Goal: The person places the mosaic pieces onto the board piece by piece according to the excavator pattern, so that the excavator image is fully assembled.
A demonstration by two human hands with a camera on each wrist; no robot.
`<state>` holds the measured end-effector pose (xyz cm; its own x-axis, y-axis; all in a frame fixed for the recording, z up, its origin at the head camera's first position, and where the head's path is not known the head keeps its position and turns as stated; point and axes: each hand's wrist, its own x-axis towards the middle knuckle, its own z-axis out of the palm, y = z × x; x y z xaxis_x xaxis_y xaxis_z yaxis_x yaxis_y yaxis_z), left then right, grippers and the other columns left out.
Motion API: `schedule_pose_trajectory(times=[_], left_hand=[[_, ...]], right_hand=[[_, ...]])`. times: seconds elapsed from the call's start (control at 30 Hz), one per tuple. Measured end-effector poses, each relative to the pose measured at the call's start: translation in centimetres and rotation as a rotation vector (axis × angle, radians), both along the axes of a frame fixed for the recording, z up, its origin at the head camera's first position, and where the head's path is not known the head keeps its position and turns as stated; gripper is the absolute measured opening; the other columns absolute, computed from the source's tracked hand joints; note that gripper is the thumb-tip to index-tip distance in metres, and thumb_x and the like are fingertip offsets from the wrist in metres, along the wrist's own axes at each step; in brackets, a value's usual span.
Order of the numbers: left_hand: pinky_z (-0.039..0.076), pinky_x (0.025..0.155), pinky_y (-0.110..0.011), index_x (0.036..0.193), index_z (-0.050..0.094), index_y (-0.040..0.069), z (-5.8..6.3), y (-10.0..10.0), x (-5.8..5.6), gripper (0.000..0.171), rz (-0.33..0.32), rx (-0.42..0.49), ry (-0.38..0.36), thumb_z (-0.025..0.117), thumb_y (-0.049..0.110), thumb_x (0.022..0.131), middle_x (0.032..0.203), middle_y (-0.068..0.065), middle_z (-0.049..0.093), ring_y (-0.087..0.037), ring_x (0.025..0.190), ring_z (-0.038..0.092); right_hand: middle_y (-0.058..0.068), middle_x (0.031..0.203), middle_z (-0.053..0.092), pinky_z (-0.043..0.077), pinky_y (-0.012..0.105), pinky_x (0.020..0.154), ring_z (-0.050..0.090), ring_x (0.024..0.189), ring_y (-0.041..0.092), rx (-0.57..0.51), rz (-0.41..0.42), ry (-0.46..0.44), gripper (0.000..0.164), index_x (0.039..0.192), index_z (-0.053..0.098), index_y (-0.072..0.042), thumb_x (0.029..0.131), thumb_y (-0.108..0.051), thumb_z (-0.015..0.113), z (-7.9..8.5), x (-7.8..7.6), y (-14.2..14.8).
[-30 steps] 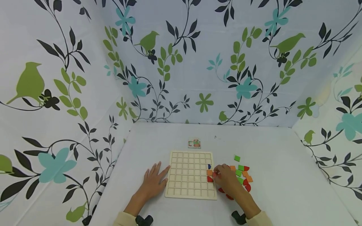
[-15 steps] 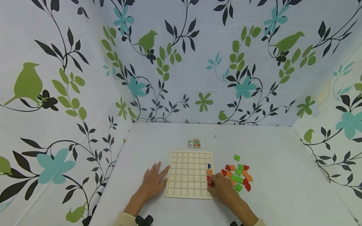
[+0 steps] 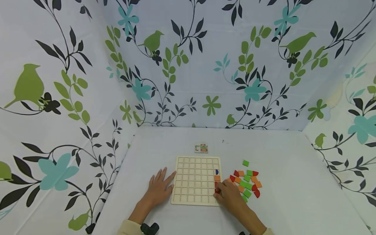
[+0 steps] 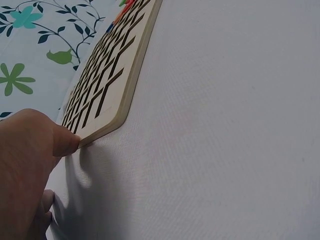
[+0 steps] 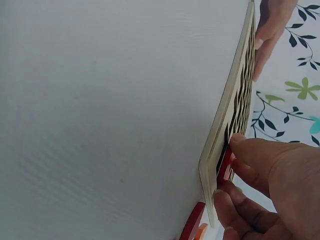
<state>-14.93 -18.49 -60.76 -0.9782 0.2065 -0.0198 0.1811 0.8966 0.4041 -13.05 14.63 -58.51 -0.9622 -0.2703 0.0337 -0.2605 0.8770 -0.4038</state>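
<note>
A pale wooden grid board (image 3: 191,182) lies flat on the table. In its rightmost column sit a blue half-round piece (image 3: 217,172), an orange square (image 3: 217,178) and a red piece (image 3: 216,184) below it. My right hand (image 3: 230,195) is over the lower end of that column, thumb and fingers pinching a red piece (image 5: 226,165) at a cell, as the right wrist view shows; the fingers partly hide it. My left hand (image 3: 160,187) lies with spread fingers beside the board's left edge, its thumb (image 4: 67,142) touching the corner.
Right of the board lie loose flat pieces: green squares (image 3: 245,163), orange squares (image 3: 258,184) and red rounded ones (image 3: 257,194). One red piece (image 5: 192,222) lies close by the board's near right corner. A small patterned card (image 3: 201,148) rests behind the board. Patterned curtains enclose the table.
My right hand has moved left and slightly nearer, from beside the board's right edge onto the lower cells of the right column, then nearly stopped. My left hand has stayed put.
</note>
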Motion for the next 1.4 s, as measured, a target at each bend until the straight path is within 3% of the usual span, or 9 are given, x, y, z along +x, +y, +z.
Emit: schedule_pose_trajectory(times=[0.23, 0.4, 0.57, 0.9, 1.03, 1.23, 1.4], left_hand=[[0.016, 0.124, -0.072, 0.160, 0.048, 0.022, 0.0, 0.1, 0.0, 0.055, 0.000, -0.005, -0.005, 0.055, 0.033, 0.107, 0.172, -0.021, 0.028, -0.047, 0.159, 0.021], [0.016, 0.123, -0.073, 0.160, 0.048, 0.022, 0.1, 0.1, 0.0, 0.055, -0.004, 0.003, -0.005, 0.056, 0.032, 0.107, 0.172, -0.021, 0.028, -0.047, 0.159, 0.021], [0.016, 0.123, -0.073, 0.160, 0.048, 0.022, 0.1, 0.0, 0.0, 0.055, -0.004, 0.004, -0.002, 0.056, 0.032, 0.107, 0.172, -0.021, 0.028, -0.047, 0.159, 0.022], [0.015, 0.124, -0.072, 0.161, 0.047, 0.022, 0.0, 0.1, 0.0, 0.055, -0.006, 0.024, -0.006, 0.054, 0.031, 0.107, 0.172, -0.021, 0.027, -0.046, 0.160, 0.020], [0.015, 0.124, -0.072, 0.161, 0.048, 0.022, 0.1, 0.1, 0.1, 0.055, -0.004, 0.027, -0.008, 0.054, 0.031, 0.107, 0.172, -0.021, 0.027, -0.046, 0.160, 0.020], [0.015, 0.124, -0.072, 0.161, 0.047, 0.022, 0.1, 0.1, 0.1, 0.055, -0.010, 0.021, -0.018, 0.054, 0.033, 0.108, 0.173, -0.021, 0.027, -0.046, 0.160, 0.020], [0.015, 0.123, -0.073, 0.161, 0.047, 0.021, 0.2, 0.0, 0.0, 0.055, -0.017, 0.022, -0.005, 0.055, 0.031, 0.108, 0.172, -0.021, 0.027, -0.047, 0.159, 0.021]], right_hand=[[-0.006, 0.091, 0.054, 0.048, 0.029, 0.074, 0.047, 0.085, 0.010, -0.002, -0.001, 0.057, 0.018, 0.096, 0.074, -0.016, 0.087, -0.023, 0.089, -0.2, 0.3, 0.2], [-0.008, 0.097, 0.055, 0.053, 0.025, 0.078, 0.050, 0.089, 0.009, -0.060, -0.007, 0.012, 0.014, 0.099, 0.074, -0.019, 0.091, -0.018, 0.085, -0.1, 0.6, 0.7], [-0.007, 0.098, 0.054, 0.053, 0.024, 0.077, 0.050, 0.089, 0.010, -0.105, 0.011, 0.004, 0.014, 0.099, 0.072, -0.019, 0.092, -0.014, 0.083, 0.0, 0.6, 1.0], [-0.010, 0.099, 0.055, 0.052, 0.023, 0.077, 0.050, 0.089, 0.006, -0.092, 0.015, 0.035, 0.016, 0.102, 0.072, -0.021, 0.092, -0.016, 0.084, -0.5, 0.3, 1.4], [-0.006, 0.101, 0.060, 0.058, 0.029, 0.082, 0.056, 0.092, 0.010, -0.120, -0.046, 0.012, 0.016, 0.104, 0.073, -0.019, 0.092, -0.014, 0.082, 0.2, -0.2, 1.9], [0.009, 0.109, 0.063, 0.061, 0.036, 0.078, 0.058, 0.090, 0.020, -0.100, -0.177, 0.011, 0.025, 0.115, 0.072, -0.008, 0.093, -0.017, 0.081, 0.1, -2.1, 4.6], [0.018, 0.110, 0.064, 0.054, 0.056, 0.088, 0.062, 0.096, 0.032, -0.080, -0.275, 0.027, 0.035, 0.120, 0.069, -0.002, 0.093, -0.022, 0.081, 0.2, -4.1, 6.6]])
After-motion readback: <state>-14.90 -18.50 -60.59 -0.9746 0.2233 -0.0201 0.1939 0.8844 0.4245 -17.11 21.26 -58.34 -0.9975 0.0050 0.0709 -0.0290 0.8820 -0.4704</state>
